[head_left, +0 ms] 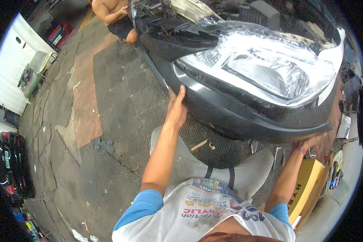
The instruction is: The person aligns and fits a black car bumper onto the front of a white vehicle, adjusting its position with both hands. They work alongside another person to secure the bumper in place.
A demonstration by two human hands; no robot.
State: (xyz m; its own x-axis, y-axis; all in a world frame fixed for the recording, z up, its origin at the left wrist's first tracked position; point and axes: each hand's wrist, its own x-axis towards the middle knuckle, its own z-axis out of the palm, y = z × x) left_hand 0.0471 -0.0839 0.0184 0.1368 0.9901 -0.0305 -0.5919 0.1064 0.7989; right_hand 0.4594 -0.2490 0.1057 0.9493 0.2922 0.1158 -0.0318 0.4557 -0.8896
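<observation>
A dark grey car bumper cover (230, 103) spans the front corner of a car, just under a large clear headlight (270, 72). My left hand (176, 108) grips the bumper's lower front edge, thumb on the outer face and the other fingers mostly hidden behind it. At the pointed wheel-side end, my right hand (311, 142) holds the bumper from below; its fingers are partly covered by the edge. Between bumper and headlight runs a narrow dark gap. The upper part of the bumper lies open to the black inner parts of the car.
Another person (113, 14) crouches at the car's front, a hand near the bumper. A yellow cardboard box (306, 187) stands by my right arm. Wood scraps (199, 145) lie on the textured floor (121, 92). A black car (13, 163) and a green compressor tank (33, 82) stand at left.
</observation>
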